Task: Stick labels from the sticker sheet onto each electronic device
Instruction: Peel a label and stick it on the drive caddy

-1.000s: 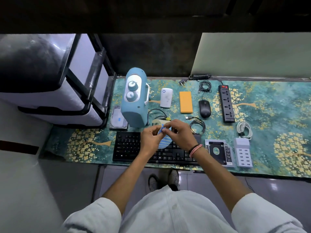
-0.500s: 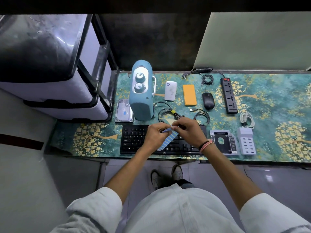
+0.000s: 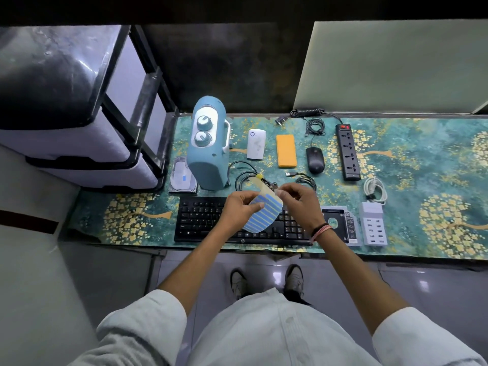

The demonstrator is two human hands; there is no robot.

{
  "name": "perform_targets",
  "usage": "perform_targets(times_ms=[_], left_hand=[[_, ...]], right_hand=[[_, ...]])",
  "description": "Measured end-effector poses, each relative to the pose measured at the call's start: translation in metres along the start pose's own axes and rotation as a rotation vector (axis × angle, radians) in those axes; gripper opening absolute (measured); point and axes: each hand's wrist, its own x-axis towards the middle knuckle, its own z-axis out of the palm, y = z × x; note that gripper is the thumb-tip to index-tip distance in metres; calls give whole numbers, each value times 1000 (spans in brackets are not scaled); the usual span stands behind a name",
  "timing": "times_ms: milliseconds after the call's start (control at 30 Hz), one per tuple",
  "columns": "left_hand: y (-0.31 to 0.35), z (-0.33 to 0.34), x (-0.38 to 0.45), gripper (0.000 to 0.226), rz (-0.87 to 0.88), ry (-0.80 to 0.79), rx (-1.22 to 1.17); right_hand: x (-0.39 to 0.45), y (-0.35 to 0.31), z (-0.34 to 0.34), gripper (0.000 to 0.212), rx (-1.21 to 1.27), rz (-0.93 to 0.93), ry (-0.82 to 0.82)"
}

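Left hand (image 3: 239, 211) curled, right hand (image 3: 298, 200) pinching

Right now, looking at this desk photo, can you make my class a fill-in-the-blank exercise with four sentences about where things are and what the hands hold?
1. The left hand holds the ____ above the keyboard.
2. The power bank lying between the white router and the mouse is ____ in colour.
3. The hard drive already bears a small ____ label.
4. The power strip has a ____ switch at its far end.

Missing words: sticker sheet; orange; blue; red
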Motion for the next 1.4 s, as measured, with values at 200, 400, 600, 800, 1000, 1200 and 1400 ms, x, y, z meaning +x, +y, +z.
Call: perform_targets(times_ms=[200,400,600,800,1000,1200,1400], left_hand=[[21,29,22,21,-138,143,-242],[2,47,62,37,-315,279,-345],[-23,52,79,62,-480,517,-278],[4,112,47,26,-161,640,382],[1,222,14,12,-241,-109,474],[6,251,7,21,-287,-151,610],[9,253,4,35,-361,-123,533]], right_hand=[[-4,40,-50,27,224,302,103],[-16,84,-86,20,209,467,117],[-27,117,-117,22,108,558,108],[-27,142,-140,20,-85,655,163],[-26,153,-146,34,-128,770,70],[-18,147,-149,44,-169,767,12],[-16,137,-150,45,-168,783,30]])
